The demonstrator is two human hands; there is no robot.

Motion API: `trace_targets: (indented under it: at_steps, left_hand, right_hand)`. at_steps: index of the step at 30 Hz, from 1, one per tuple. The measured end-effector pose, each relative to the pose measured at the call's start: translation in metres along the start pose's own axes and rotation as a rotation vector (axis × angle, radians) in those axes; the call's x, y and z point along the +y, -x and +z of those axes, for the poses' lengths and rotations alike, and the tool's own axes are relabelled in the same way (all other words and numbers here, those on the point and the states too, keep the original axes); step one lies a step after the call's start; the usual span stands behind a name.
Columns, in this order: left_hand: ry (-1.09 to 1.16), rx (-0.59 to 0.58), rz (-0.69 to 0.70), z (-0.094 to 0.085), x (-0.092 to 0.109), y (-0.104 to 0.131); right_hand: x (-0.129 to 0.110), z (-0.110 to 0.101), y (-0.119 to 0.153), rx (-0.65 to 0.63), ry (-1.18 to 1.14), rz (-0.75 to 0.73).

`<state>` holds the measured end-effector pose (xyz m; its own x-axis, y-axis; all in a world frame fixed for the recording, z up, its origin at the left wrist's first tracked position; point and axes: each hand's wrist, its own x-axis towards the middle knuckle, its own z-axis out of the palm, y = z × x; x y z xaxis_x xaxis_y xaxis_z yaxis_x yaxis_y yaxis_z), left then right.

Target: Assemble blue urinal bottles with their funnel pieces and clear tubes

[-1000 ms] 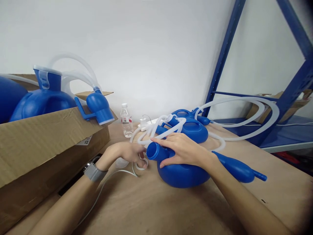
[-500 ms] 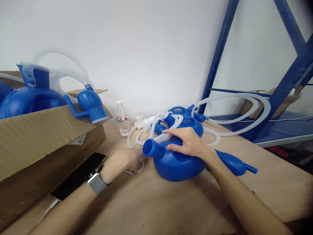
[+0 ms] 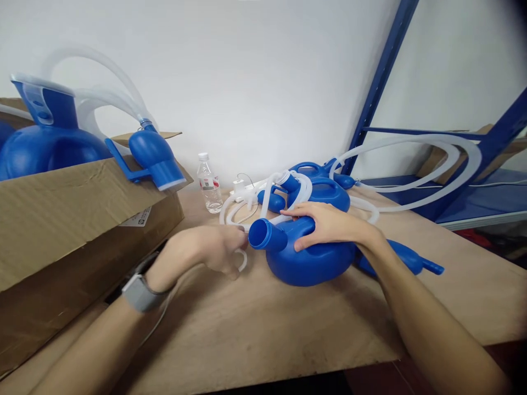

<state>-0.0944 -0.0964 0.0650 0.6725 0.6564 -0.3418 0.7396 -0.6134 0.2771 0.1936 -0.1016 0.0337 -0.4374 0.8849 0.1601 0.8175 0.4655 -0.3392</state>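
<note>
A blue plastic jug (image 3: 313, 266) lies on the wooden table, its round, uncapped neck pointing left toward me. My right hand (image 3: 329, 225) grips it from above around its handle, thumb on the near side and fingers reaching over the far side. Just left of the neck is my left hand (image 3: 216, 249), blurred by motion, with its fingers hanging low beside a white cable (image 3: 242, 260). Whether those fingers hold anything I cannot make out. Partly hidden behind my right forearm lies a blue tapered bottle-shaped piece (image 3: 405, 257).
An open cardboard box (image 3: 82, 214) with blue jugs and a hanging blue cup-like part (image 3: 154, 153) stands left. Behind are a clear water bottle (image 3: 209, 189), coiled translucent hoses (image 3: 304, 189) and another blue jug (image 3: 329, 195). A blue metal shelf (image 3: 374, 82) rises at right.
My view has tilted downward. The left forearm has swung left and now covers the phone, while the left hand stays near the jug's neck. The right hand remains on the jug.
</note>
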Motion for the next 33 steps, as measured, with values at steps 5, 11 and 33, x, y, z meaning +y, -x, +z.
trace_targets:
  at_steps: [5, 11, 33]
  left_hand:
    - [-0.104, 0.151, -0.081, -0.033, -0.008, 0.033]
    - [0.106, 0.351, 0.215, -0.046, -0.005, 0.044]
    - [0.150, 0.346, 0.232, -0.031, -0.013, 0.005]
  right_hand:
    - [-0.004, -0.001, 0.000, -0.026, -0.053, 0.075]
    - [-0.016, 0.001, -0.001, -0.046, -0.090, 0.133]
    - [-0.020, 0.003, 0.003, 0.042, -0.062, 0.102]
